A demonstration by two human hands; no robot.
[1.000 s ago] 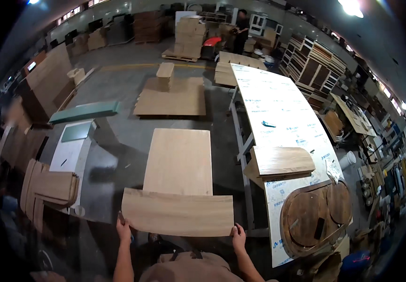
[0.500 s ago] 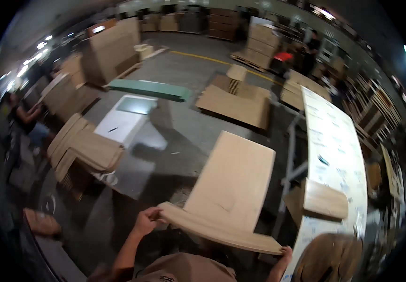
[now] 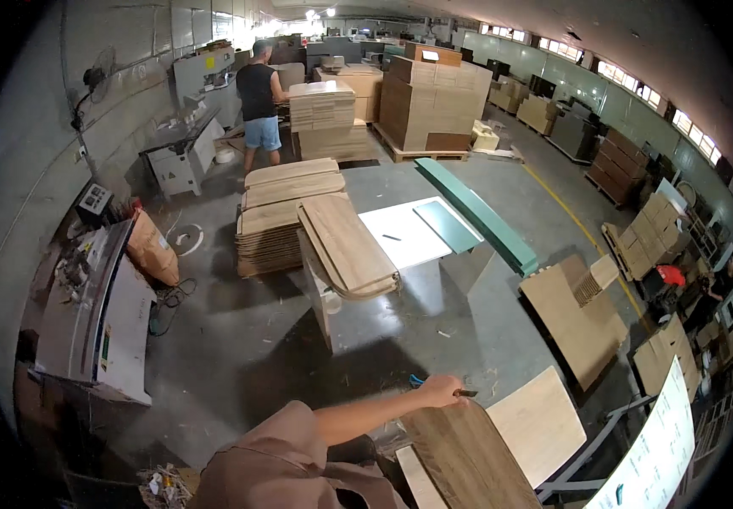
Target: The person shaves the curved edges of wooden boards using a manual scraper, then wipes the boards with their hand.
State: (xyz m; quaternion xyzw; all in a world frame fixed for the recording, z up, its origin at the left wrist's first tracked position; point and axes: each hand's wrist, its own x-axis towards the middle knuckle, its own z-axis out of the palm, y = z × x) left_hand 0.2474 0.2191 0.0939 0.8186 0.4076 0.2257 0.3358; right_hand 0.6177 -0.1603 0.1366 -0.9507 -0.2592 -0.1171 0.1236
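My left hand (image 3: 441,391) is closed at the upper end of a brown wood-grain board (image 3: 472,454). A slim dark piece (image 3: 465,393) sticks out from the right side of the fist; its kind is unclear. Just left of the knuckles shows a small blue thing (image 3: 417,381), and I cannot tell whether it is held or lies beyond. A pale board (image 3: 540,420) lies right of the brown one, and the edge of another pale board (image 3: 417,479) shows at its lower left. My right hand is out of view.
Rounded wood-grain boards (image 3: 345,242) lie stacked beside a white panel (image 3: 383,222). A long green beam (image 3: 476,212) runs behind. A white machine cabinet (image 3: 103,314) stands left. Farther back, a person (image 3: 258,102) stands by stacked panels. A white worktop (image 3: 650,450) is at right.
The view has swung left. Both hands held a narrow pale curved board before; now the left is at the brown board's end and the right has left the view.
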